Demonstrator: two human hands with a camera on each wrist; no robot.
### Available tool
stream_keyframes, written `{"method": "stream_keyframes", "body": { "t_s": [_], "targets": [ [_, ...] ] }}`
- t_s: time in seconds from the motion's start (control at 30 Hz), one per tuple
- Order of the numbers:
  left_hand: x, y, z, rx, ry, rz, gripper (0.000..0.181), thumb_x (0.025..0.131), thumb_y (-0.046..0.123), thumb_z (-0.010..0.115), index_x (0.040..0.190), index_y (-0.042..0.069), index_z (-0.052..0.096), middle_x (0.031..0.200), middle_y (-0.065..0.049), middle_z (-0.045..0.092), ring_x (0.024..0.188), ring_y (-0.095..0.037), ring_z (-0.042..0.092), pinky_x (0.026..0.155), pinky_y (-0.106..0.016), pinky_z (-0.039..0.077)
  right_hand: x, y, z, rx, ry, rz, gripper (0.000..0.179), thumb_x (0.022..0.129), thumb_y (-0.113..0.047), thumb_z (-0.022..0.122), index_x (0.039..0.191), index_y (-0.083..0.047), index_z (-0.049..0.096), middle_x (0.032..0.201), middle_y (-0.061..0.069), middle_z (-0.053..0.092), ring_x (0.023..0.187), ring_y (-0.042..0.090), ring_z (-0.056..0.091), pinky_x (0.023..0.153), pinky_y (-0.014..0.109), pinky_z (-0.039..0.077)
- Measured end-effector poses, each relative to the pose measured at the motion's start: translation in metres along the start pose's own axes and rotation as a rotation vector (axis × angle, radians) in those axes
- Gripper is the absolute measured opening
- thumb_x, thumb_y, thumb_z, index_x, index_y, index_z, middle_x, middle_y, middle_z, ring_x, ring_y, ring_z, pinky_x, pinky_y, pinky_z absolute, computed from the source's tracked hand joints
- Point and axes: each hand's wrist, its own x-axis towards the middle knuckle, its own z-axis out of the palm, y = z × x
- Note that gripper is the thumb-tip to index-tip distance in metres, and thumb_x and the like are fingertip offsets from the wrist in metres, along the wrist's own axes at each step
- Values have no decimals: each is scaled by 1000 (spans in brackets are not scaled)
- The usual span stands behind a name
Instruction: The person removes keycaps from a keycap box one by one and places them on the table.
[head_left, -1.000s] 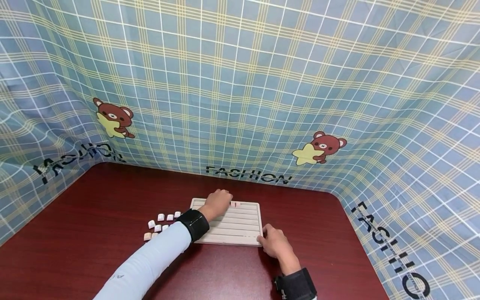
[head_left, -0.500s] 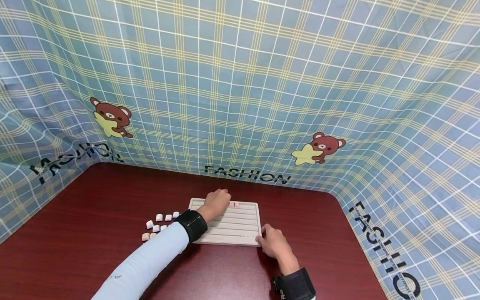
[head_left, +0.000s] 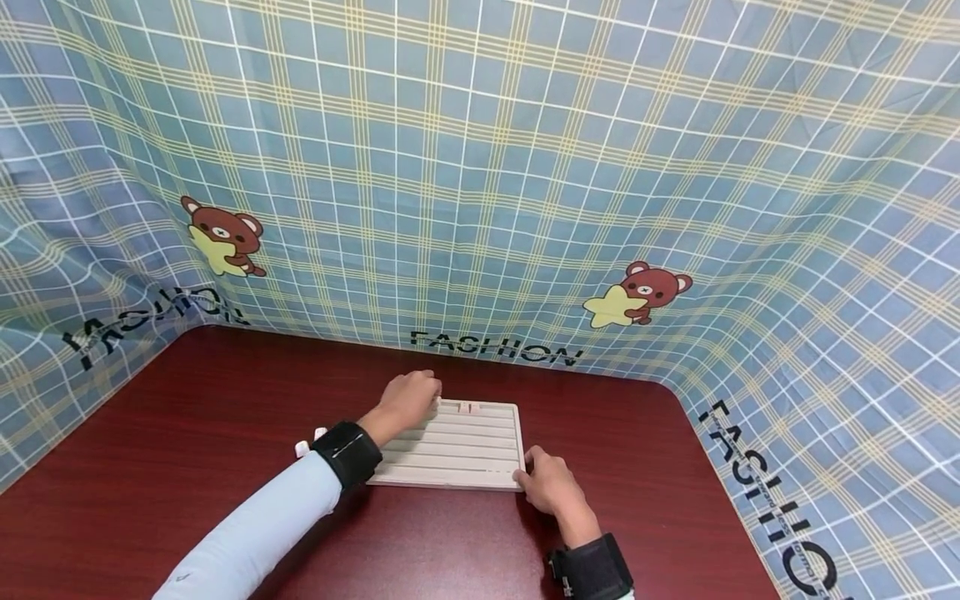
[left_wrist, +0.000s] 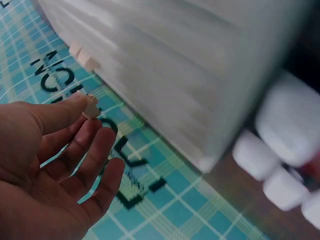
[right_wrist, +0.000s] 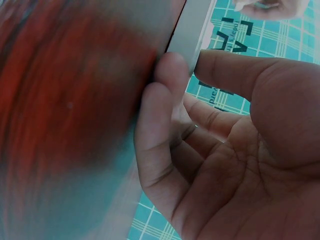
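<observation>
A pale ridged tray (head_left: pixel 468 450) lies on the dark red table. My left hand (head_left: pixel 405 400) is over its back left part. Between thumb and fingers that hand pinches a small beige keycap (left_wrist: pixel 91 109), seen in the left wrist view. A couple of beige keycaps (left_wrist: pixel 89 61) sit along the tray's back row, one with red marking in the head view. My right hand (head_left: pixel 551 483) holds the tray's front right corner; thumb and fingers (right_wrist: pixel 172 75) are on either side of its rim in the right wrist view.
White keycaps (left_wrist: pixel 295 120) lie loose left of the tray, mostly behind my left forearm in the head view; two of them (head_left: pixel 302 448) show beside the black wristband. A checked cloth (head_left: pixel 480 208) stands as a wall behind the table (head_left: pixel 435 542) and along its sides.
My left hand has moved left along the back of the tray, uncovering more of the back row. Its forearm now hides most of the loose keycaps. The right hand stays at the corner.
</observation>
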Motion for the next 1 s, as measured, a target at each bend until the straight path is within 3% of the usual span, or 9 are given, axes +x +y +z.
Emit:
{"method": "stream_keyframes", "body": {
  "t_s": [0.2,0.6,0.77,1.0],
  "targets": [
    [-32,-25,-21,43,-1,-19,4,89,14,72,89,9,73,84,-3,65,73,-17,63,60,-28,49,1,-1,2,4,-12,5,27,95,-20,63,114,-2,57,68,3,58,58,12,57,53,29,41],
    [-95,-80,-52,32,-24,-170,8,89,16,71,91,8,72,84,-4,62,71,-16,61,58,-29,47,3,0,-1,6,-23,18,29,95,-19,63,117,-2,56,69,4,59,59,13,59,55,29,42],
    [-113,-95,-59,25,-58,-243,7,89,15,71,87,9,70,83,-4,61,70,-16,58,58,-32,46,2,1,-1,-1,-25,16,29,95,-19,63,117,-2,56,68,4,59,59,13,59,55,29,42],
    [-128,-110,-60,20,-124,-272,9,88,14,71,80,11,67,80,-3,61,69,-15,55,58,-33,45,1,1,1,5,-1,-6,25,94,-18,63,112,-1,56,66,3,59,58,12,59,54,29,41]
  ]
}}
